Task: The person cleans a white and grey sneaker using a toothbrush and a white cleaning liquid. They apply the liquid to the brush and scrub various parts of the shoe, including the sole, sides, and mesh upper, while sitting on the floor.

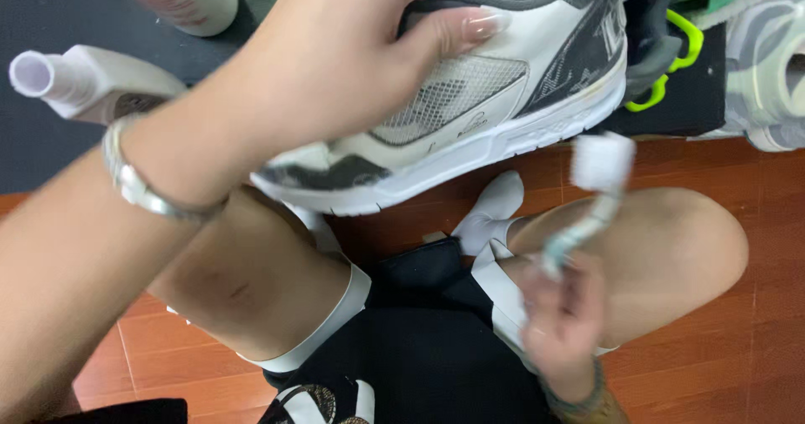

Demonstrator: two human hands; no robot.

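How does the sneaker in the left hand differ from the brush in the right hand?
The sneaker is large and sharp in view, while the brush is small and motion-blurred. The left hand grips the sneaker from above, sole facing down; the right hand holds the brush by its handle, white head pointing up. The sneaker is white with grey patterned panels and mesh; the brush has a pale teal handle. Both are held above the lap.

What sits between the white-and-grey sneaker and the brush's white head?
Nothing. In the head view, only bare reddish wooden floor shows between the white-and-grey mesh sneaker and the blurred brush's white head.
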